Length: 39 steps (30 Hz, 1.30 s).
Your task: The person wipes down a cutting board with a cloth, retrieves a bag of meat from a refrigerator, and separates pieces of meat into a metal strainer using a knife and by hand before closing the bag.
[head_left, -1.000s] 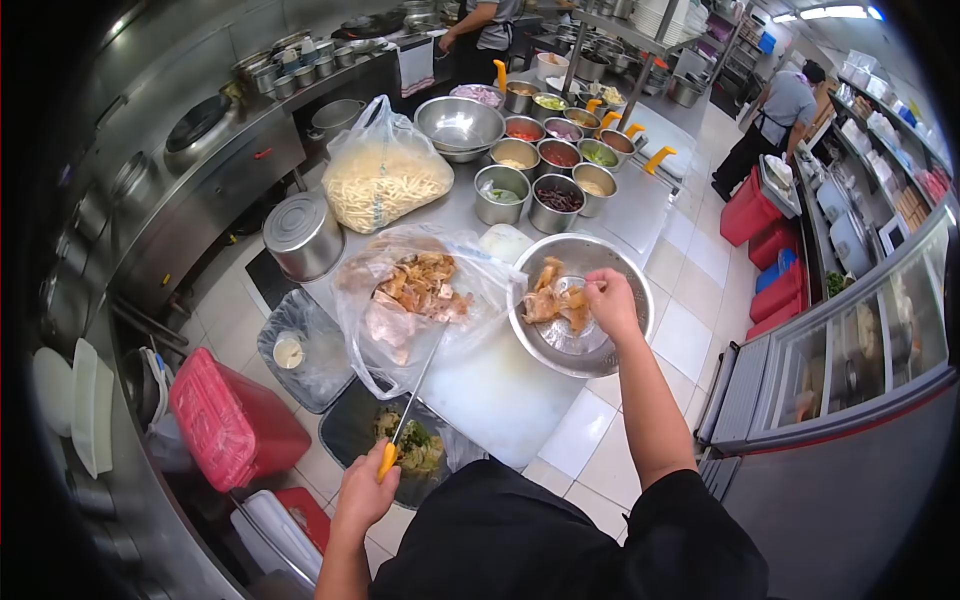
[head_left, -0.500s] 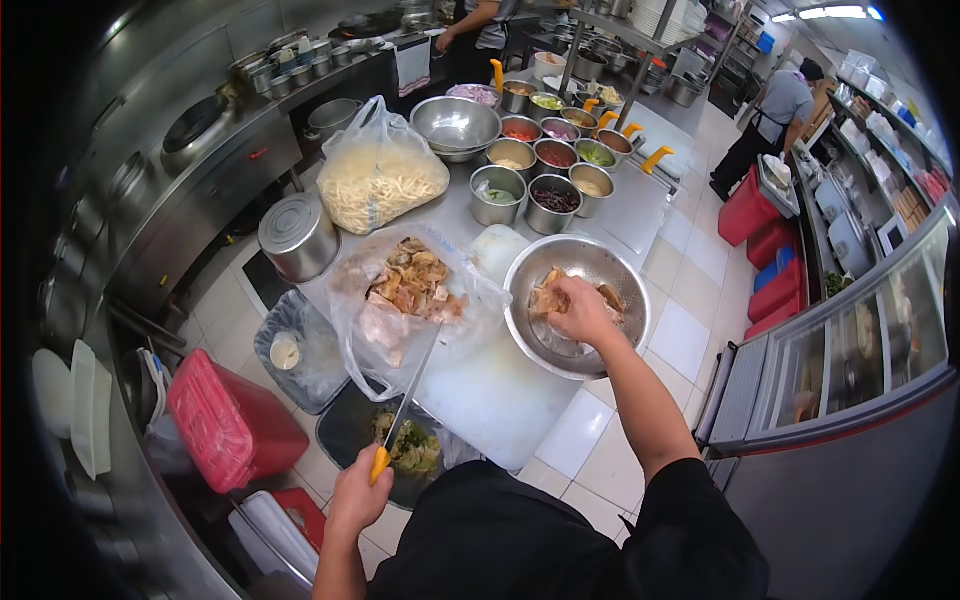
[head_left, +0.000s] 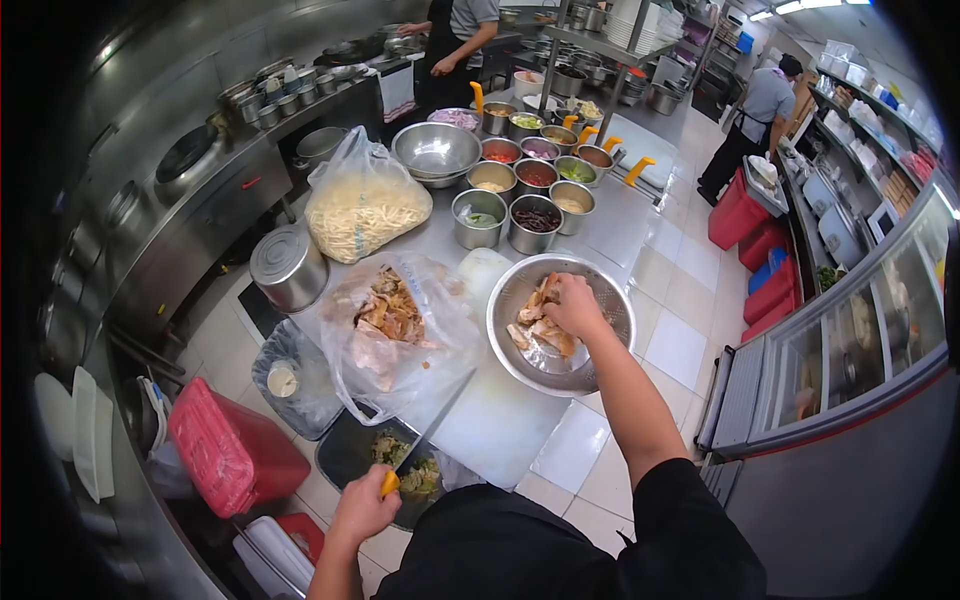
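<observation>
My left hand (head_left: 364, 508) is closed around the yellow handle of a long knife (head_left: 437, 422), whose blade reaches over the white cutting board (head_left: 510, 425). My right hand (head_left: 578, 312) is down inside a perforated metal bowl (head_left: 510, 350), its fingers curled on pieces of cooked chicken (head_left: 551, 338); the fingertips are partly hidden. More brown and pale chicken pieces (head_left: 392, 312) lie in an open clear plastic bag (head_left: 345, 372) to the left of the bowl.
Behind the bowl stand several metal pots of chopped ingredients (head_left: 534, 222) and a bag of pale strips (head_left: 365, 215). Bins (head_left: 345, 462) with scraps sit below the table edge. A fridge (head_left: 850, 330) is on the right. Two other people (head_left: 755, 125) work farther off.
The knife tip has swung right, from beside the bag's chicken to over the board. My right hand has shifted within the bowl, and more chicken pieces show there. The view has shifted slightly.
</observation>
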Available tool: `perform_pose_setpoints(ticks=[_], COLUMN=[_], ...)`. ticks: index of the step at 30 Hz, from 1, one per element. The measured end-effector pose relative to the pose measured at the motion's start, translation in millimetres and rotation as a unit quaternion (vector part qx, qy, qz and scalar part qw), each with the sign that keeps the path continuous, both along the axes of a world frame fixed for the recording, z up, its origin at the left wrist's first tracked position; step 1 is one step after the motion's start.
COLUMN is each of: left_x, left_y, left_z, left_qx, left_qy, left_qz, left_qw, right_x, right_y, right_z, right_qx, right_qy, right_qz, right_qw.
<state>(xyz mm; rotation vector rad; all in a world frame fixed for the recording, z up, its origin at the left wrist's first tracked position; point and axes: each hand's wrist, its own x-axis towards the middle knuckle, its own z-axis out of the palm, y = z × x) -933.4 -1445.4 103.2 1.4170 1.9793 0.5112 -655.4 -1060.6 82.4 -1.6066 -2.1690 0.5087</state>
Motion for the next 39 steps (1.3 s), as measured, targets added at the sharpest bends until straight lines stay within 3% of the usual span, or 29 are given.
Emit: perform_pose_setpoints(ticks=[4,7,10,12,14,15,18,21,24,26,39], left_x=[-4.4,-11.0,-18.5,-27.9,-29.5,-26.4,-13.8,-4.0,1.5,4.0,13.7], left_y=[31.0,35.8,16.1,-13.7,-38.8,-49.4,-58.3,-42.0,-25.1,-22.3,-13.9], left_z=[13.9,10.8,20.9,22.4,21.9,22.9,25.9,31.5,35.7,35.4,63.2], left_qx=[-0.022,-0.021,-0.042,-0.06,-0.086,-0.085,-0.031,-0.016,-0.029,0.012,-0.154], left_qy=[0.011,0.044,0.043,0.012,-0.065,-0.11,-0.18,-0.179,-0.113,0.0,0.166], left_qz=[0.043,0.054,0.03,-0.006,0.03,0.057,0.092,0.088,0.062,-0.009,-0.12], left_qw=[0.999,0.997,0.998,0.998,0.994,0.989,0.979,0.98,0.991,1.0,0.967], right_x=[0.1,6.4,5.7,-0.5,-5.3,-7.3,-40.6,-66.3,-68.1,-61.5,-62.4], right_y=[21.1,27.2,-3.5,-42.5,-76.1,-84.6,-150.4,-192.9,-215.2,-219.0,-211.2], right_z=[-15.8,-20.8,25.8,60.9,69.7,47.3,50.4,-9.6,-39.9,-37.8,-46.3], right_qx=[-0.042,-0.04,-0.181,-0.231,-0.272,-0.204,0.046,0.035,-0.051,-0.043,0.053], right_qy=[-0.051,0.106,0.311,0.302,0.259,0.254,0.082,0.043,0.101,0.157,0.192], right_qz=[0.009,-0.004,0.056,0.085,0.107,0.193,0.25,0.224,0.231,0.225,0.192], right_qw=[0.998,0.994,0.931,0.921,0.92,0.926,0.964,0.973,0.966,0.961,0.961])
